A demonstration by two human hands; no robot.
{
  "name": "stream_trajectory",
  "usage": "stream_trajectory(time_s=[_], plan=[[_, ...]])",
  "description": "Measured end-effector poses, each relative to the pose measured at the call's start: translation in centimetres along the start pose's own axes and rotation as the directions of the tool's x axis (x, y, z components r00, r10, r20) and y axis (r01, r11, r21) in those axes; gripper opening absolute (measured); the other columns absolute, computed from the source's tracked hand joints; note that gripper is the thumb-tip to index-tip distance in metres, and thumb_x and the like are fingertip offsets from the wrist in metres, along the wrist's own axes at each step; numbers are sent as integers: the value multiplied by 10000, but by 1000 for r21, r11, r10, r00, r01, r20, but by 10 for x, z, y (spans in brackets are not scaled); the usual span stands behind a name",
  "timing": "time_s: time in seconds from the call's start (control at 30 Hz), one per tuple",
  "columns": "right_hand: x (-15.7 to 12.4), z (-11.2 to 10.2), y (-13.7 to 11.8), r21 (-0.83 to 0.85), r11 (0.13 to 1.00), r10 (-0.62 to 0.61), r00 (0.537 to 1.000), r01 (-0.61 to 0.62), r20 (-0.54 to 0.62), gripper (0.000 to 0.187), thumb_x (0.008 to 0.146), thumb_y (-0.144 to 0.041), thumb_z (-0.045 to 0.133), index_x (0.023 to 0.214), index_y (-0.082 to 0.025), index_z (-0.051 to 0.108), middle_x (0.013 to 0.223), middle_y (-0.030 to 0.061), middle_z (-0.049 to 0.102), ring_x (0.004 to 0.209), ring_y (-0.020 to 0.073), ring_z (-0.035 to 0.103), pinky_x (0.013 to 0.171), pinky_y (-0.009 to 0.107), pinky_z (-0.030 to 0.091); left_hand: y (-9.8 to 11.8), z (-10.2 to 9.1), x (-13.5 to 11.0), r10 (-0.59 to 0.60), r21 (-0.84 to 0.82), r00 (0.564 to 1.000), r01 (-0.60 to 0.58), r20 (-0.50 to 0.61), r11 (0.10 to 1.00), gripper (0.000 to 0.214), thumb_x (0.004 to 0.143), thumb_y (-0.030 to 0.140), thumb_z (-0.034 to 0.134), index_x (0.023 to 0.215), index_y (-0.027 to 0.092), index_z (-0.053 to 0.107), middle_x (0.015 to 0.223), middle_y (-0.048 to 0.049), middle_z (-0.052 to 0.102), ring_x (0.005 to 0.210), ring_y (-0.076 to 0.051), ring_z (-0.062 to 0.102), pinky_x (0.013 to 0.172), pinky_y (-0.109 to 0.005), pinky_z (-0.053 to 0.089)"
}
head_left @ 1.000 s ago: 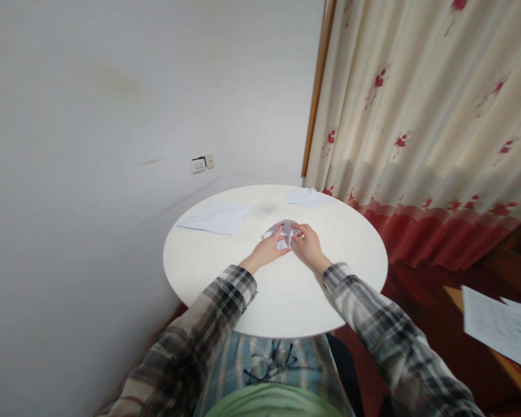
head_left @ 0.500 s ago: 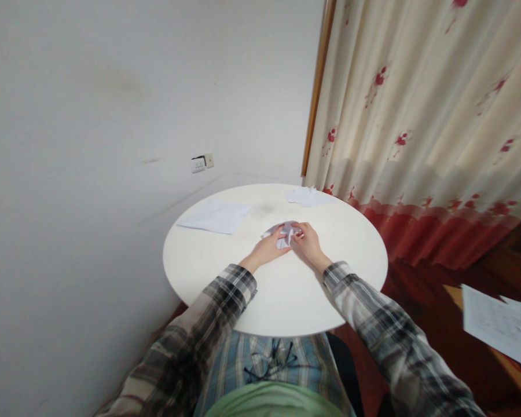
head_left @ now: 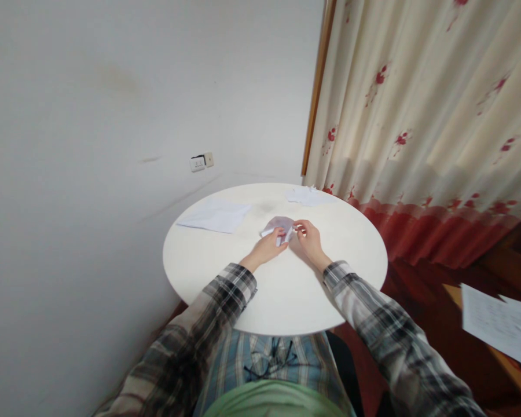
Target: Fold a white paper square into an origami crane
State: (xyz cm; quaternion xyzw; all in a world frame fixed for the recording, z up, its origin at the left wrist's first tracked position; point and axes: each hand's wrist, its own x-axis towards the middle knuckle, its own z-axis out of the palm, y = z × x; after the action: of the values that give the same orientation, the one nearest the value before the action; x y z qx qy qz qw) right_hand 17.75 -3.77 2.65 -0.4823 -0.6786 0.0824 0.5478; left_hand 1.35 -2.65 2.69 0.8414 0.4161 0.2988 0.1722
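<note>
Over the middle of the round white table (head_left: 282,301) is a small piece of folded white paper (head_left: 278,222), its upper part in shadow. My left hand (head_left: 268,246) is closed on the paper's near left side, thumb on top. At the paper's right edge, my right hand (head_left: 308,238) has its fingers bent and pinched together, touching the edge or very close to it. Part of the paper is hidden behind my left fingers, so its full folded shape does not show.
White sheets (head_left: 217,215) lie at the table's left, and torn paper pieces (head_left: 306,196) at the far edge. A white wall with a socket (head_left: 197,164) stands at left. A flowered curtain (head_left: 417,116) hangs at right, above written papers (head_left: 499,324) on a wooden surface.
My right hand has shifted slightly right, away from my left fingers, along the paper's edge. More of the paper's upper face shows. My left hand keeps its hold.
</note>
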Motion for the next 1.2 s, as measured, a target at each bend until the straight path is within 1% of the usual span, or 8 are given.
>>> stream_trajectory(time_s=[0.13, 0.27, 0.43, 0.63, 0.73, 0.9, 1.07, 1.2], plan=[[1, 2, -1, -30, 998, 59, 998, -60, -29, 147, 710, -176, 434, 837, -182, 508, 814, 24, 567, 683, 135, 544, 624, 266, 444, 2, -2, -1, 0, 13, 1000, 0, -2, 1000, 249, 775, 328, 487, 991, 204, 488, 1034, -47, 617, 955, -182, 577, 845, -297, 423], [1, 3, -1, -77, 997, 24, 999, -26, -31, 58, 681, -176, 463, 736, -191, 469, 760, 10, 507, 669, 132, 506, 634, 269, 426, 4, -3, -1, 21, -10, 1000, -20, 24, 1000, 123, 780, 298, 469, 830, 201, 526, 981, -30, 628, 945, -173, 572, 848, -291, 420], [0, 2, 1, -93, 995, 21, 999, -23, -25, 90, 662, -193, 499, 694, -200, 415, 731, -1, 459, 656, 133, 465, 607, 260, 404, -1, 0, 2, 101, -8, 994, -100, 35, 995, 143, 777, 256, 455, 675, 190, 532, 939, -26, 625, 957, -168, 557, 873, -287, 403], [-1, 2, 1, -101, 992, 75, 997, -75, -6, 127, 652, -203, 509, 691, -199, 388, 719, -17, 439, 592, 112, 457, 583, 252, 379, -4, 1, 1, 157, 10, 987, -158, 11, 987, 215, 728, 380, 556, 665, 180, 507, 886, -20, 610, 862, -166, 567, 822, -289, 420], [-2, 3, 2, -89, 992, 90, 996, -90, 1, 133, 657, -220, 510, 702, -198, 387, 724, -22, 442, 564, 104, 465, 572, 249, 374, -3, 1, 0, 145, 27, 989, -145, 2, 989, 189, 703, 349, 583, 669, 178, 510, 861, -16, 604, 826, -157, 566, 784, -277, 428], [-2, 3, 3, -103, 990, 94, 995, -93, 11, 119, 658, -225, 494, 694, -201, 383, 709, -26, 455, 553, 107, 480, 564, 248, 369, -1, 0, 1, 84, 13, 996, -84, 25, 996, 135, 744, 285, 505, 664, 179, 530, 767, -11, 618, 758, -152, 571, 721, -270, 440], [-2, 2, 1, -116, 989, 98, 995, -96, 16, 112, 656, -225, 482, 696, -202, 380, 684, -32, 463, 561, 111, 481, 565, 246, 364, 1, -2, 2, 61, -1, 998, -61, 31, 998, 127, 757, 231, 458, 705, 183, 563, 861, -25, 643, 821, -164, 579, 761, -280, 443], [-2, 2, -3, -100, 990, 105, 994, -104, 4, 108, 661, -227, 487, 683, -204, 383, 661, -34, 461, 572, 117, 472, 566, 246, 362, 2, -4, 1, 13, 12, 999, -13, 32, 1000, 163, 763, 213, 455, 869, 183, 575, 913, -40, 636, 839, -177, 582, 776, -299, 444]])
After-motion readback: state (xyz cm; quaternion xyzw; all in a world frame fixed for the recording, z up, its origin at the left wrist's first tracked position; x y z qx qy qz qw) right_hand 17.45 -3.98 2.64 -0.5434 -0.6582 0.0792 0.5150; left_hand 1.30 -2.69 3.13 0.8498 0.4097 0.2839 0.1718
